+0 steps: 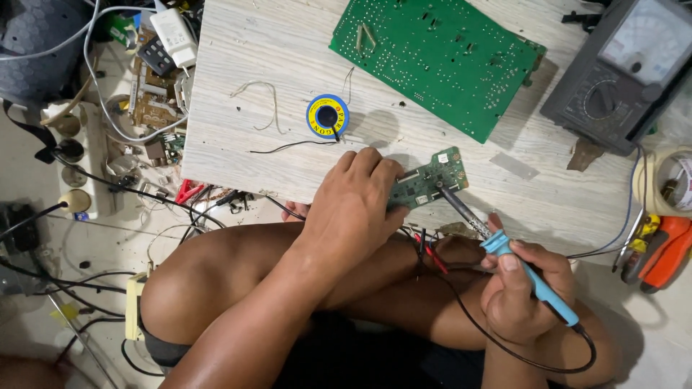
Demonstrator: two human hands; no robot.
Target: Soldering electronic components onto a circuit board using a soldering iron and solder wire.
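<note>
Seated cross-legged at a low wooden board [288,86]. Left hand [357,209] lies knuckles-up with fingers curled, pinning the near edge of a small green circuit board [429,180] against the wood. Right hand [522,292] is closed pen-style around a blue-handled soldering iron [504,252], tip touching the small board near its right end. Solder spool [327,116] sits just beyond the left hand; large green circuit board [440,54] and analog multimeter [623,68] lie further back. Risk, as judged: hot tip near the left fingertips; the board may skid; the iron's cord drapes across the bare leg.
</note>
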